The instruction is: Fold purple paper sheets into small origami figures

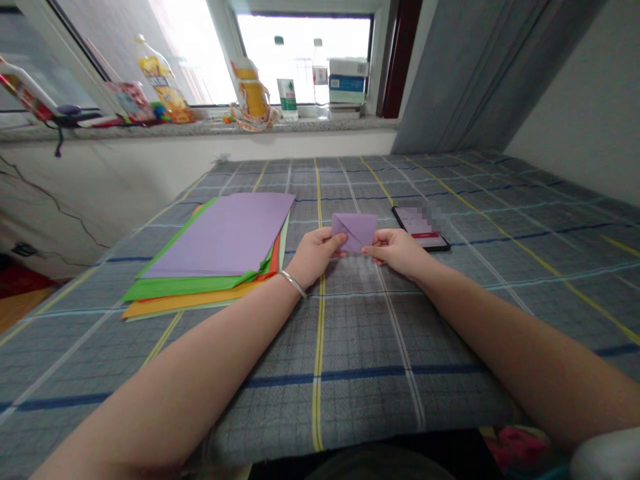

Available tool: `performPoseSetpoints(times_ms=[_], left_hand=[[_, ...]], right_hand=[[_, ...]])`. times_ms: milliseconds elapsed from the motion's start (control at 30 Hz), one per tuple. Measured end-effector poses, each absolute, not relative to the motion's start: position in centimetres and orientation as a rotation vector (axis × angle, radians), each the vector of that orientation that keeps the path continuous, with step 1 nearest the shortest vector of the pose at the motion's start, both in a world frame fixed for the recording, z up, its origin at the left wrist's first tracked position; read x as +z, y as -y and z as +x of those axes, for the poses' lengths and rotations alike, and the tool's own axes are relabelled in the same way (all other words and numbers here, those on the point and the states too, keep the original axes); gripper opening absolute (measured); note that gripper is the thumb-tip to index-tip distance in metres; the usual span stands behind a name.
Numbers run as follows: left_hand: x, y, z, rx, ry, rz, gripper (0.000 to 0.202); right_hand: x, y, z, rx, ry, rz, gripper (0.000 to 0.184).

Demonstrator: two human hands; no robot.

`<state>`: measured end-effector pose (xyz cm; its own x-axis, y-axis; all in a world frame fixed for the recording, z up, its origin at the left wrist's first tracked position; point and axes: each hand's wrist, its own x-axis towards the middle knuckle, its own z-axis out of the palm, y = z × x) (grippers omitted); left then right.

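Note:
A small piece of folded purple paper (355,228), with diagonal crease lines on its face, is held up between both hands just above the cloth. My left hand (317,252) pinches its left edge, thumb in front and fingers behind. At the lower right corner, my right hand (395,251) grips it between thumb and fingers. The fingers behind the paper are partly hidden. Left of my left hand lies a stack of coloured sheets, with a purple sheet (220,233) on top and green, orange and yellow ones beneath.
A phone (421,228) lies on the checked grey cloth (360,333) just beyond my right hand. Along the windowsill (200,128) stand an orange drink bottle (163,80), a yellow cup (253,90), two clear bottles and some boxes (347,83). A grey curtain (465,73) hangs at the right.

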<state>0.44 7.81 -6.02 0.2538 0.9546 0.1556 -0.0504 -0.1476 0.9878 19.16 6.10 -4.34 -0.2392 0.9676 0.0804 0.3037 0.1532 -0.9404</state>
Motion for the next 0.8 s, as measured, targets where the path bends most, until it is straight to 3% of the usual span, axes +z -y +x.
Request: performPoseSetpoints(times_ms=[300,533,800], left_hand=[[-5.9,-7.55,0.31,1.077,-0.795,1.386,0.04],[-6.11,-8.16,-0.03,1.301,-1.087,1.541,0.03],[-5.91,-8.08,-0.28,1.234,-1.101,1.709,0.031]], right_hand=[[-5.41,-6.78,19.4,1.168,1.659,-1.126,0.02],[-5.28,-6.57,18.92,0.919,1.874,-1.21,0.028],[-4.55,-6.1,18.99,0.819,1.882,-1.241,0.027]])
